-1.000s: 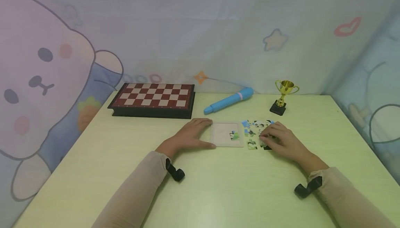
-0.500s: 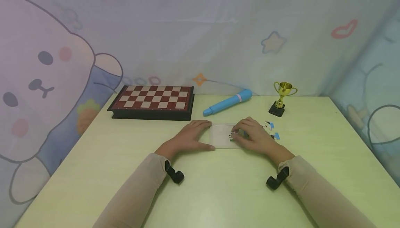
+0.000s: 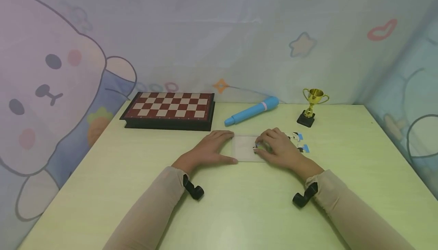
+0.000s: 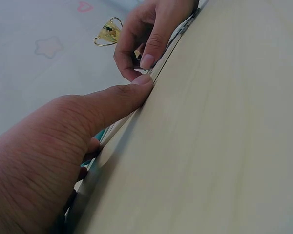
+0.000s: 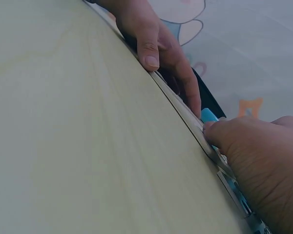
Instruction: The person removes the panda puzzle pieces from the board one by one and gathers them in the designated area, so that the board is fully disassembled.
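A shallow pale puzzle tray [image 3: 243, 149] lies on the table in front of me. My left hand [image 3: 207, 149] spans its left side, with the thumb at the near corner and the fingertips at the far one. Over the tray, my right hand [image 3: 278, 149] pinches a puzzle piece [image 3: 255, 149] between thumb and fingers, mostly hidden by them. In the left wrist view the left thumb [image 4: 122, 100] lies straight along the tray's edge. Beyond my right hand lie several loose panda puzzle pieces [image 3: 303, 148], partly covered by that hand.
A folded chessboard case [image 3: 167, 109] stands at the back left. Behind the tray lies a blue toy microphone [image 3: 251, 111]. A small gold trophy [image 3: 309, 107] on a black base stands at the back right, before a printed cloth backdrop [image 3: 205, 33].
My right hand has moved left from the loose pieces to the tray, carrying a puzzle piece, and stayed there over the last half second. The left hand has kept its place.
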The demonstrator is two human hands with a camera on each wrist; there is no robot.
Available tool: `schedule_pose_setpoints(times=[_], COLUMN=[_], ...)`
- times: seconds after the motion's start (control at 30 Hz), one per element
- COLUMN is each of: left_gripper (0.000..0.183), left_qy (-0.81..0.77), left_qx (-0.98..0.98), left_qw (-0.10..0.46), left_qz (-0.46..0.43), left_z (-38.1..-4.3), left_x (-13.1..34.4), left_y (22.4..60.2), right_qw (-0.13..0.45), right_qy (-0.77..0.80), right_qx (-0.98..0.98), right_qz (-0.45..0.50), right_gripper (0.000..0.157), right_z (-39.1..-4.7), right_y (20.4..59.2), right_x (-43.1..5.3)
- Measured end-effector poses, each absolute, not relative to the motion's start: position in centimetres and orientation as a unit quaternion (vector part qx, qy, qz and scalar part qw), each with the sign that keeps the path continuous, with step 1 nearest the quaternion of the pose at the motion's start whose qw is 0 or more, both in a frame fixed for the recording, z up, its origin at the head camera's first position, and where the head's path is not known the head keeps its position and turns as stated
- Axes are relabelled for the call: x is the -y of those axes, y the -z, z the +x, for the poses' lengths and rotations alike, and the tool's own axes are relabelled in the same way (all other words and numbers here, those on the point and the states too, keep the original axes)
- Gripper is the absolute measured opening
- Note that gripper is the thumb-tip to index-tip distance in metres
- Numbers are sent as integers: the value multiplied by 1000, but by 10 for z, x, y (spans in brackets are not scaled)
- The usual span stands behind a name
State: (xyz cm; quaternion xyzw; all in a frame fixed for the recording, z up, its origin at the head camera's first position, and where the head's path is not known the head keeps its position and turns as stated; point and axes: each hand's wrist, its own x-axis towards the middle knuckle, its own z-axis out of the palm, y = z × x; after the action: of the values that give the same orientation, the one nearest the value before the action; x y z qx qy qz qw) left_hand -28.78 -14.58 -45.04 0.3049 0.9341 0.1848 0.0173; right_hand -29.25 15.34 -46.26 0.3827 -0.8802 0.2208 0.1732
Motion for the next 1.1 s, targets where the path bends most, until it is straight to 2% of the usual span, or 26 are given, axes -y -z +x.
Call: schedule_pose_setpoints(times=[0.47,1.1], left_gripper=[100,100], left_qy=[-183,-189], left_qx=[-935,-933], left_qw=[25,23], left_qz=[305,304], left_z=[-288,-288], left_x=[145,145], left_y=[450,449], right_qw=[178,133], right_qy=[-215,-239], right_qx=[879,887], right_qz=[388,371], right_gripper=[23,26], right_z=[-289,-288], right_y=[461,457], right_x=[-154,-152])
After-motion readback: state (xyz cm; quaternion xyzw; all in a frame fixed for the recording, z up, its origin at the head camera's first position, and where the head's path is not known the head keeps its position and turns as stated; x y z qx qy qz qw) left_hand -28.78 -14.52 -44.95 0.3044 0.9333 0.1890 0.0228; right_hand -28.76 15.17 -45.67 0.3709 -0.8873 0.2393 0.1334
